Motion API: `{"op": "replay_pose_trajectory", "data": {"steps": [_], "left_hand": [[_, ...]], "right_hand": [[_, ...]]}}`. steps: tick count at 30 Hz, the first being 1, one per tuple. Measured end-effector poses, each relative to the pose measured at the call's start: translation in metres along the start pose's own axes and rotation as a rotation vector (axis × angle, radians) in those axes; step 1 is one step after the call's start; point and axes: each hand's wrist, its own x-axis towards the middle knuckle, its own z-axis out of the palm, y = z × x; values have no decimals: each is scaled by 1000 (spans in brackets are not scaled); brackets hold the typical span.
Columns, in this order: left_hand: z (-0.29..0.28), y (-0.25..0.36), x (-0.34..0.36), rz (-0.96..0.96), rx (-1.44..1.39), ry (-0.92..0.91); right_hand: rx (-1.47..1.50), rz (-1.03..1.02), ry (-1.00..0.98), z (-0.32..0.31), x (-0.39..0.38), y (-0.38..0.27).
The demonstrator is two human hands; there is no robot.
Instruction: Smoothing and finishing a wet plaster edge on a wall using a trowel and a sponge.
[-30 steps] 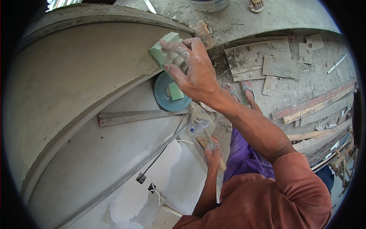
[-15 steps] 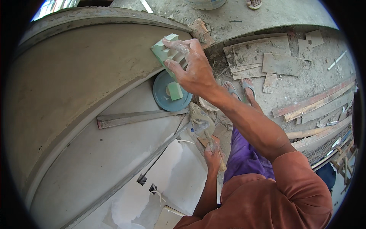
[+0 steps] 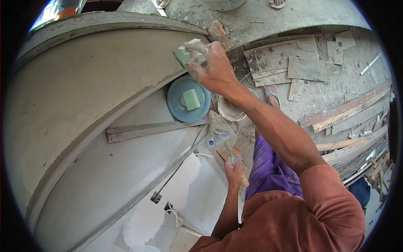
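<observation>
My right hand (image 3: 214, 67), powdered with plaster dust, is closed round a light green moulded block (image 3: 187, 53) that looks like a plastering float. The block lies against the smooth grey-brown plastered surface (image 3: 105, 67) near its lower right edge. Just below sits a round blue tub or lid (image 3: 176, 98) with a small pale green block (image 3: 191, 100) on it. Down by my body, my left hand (image 3: 234, 166) grips a trowel (image 3: 219, 126); its blade is smeared with plaster and points away from me. The fingers partly hide its handle.
A plaster-crusted bowl (image 3: 231, 110) stands below my right forearm. A long wooden bar (image 3: 155, 129) lies left of the trowel. Loose boards (image 3: 310, 69) and timber strips (image 3: 348, 107) litter the dusty floor at right. Cables poke from wall openings (image 3: 169, 207). Another person's foot (image 3: 277, 3) shows at the top.
My right hand has shifted slightly right and up with the green float, uncovering more of the blue round tub. More of the bowl shows. My left hand has barely moved.
</observation>
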Motion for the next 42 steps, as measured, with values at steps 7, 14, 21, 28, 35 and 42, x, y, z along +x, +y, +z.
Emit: {"op": "replay_pose_trajectory", "data": {"steps": [7,14,21,28,35,42], "left_hand": [[-1,2,2,19,23,44],[-8,-3,3,3,37,12],[1,4,7,48,-10,-4],[24,32,18,92,-18,-38],[44,40,26,172,7,-111],[52,41,26,274,159,-71]], "right_hand": [[215,-43,-46,-7,-27,-42],[125,6,-6,5,-20,-24],[41,121,2,21,0,41],[-107,29,108,-40,-4,94],[-282,-67,-155,-109,-95,50],[-419,-170,-36,-95,-112,60]]}}
